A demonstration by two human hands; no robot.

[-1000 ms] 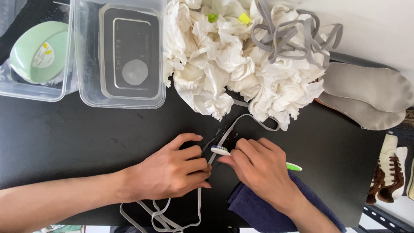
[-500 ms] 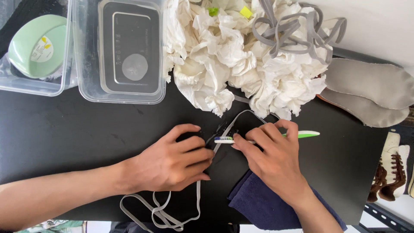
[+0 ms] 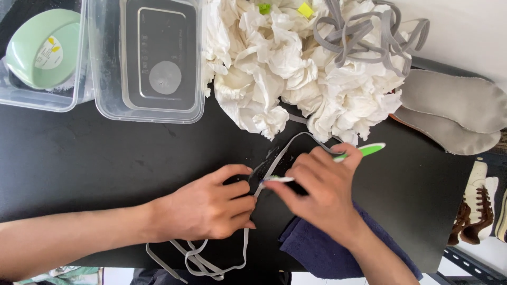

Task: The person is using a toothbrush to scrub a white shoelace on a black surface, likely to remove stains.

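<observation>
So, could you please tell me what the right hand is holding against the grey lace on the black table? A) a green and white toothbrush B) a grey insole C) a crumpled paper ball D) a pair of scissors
A: the right hand grips a green and white toothbrush, its head on the grey lace that the left hand pins down.

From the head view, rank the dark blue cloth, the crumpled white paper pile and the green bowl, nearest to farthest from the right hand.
1. Dark blue cloth: under the right hand's wrist.
2. Crumpled white paper pile: above, at the table's back.
3. Green bowl: far top-left, in a clear tub.
</observation>
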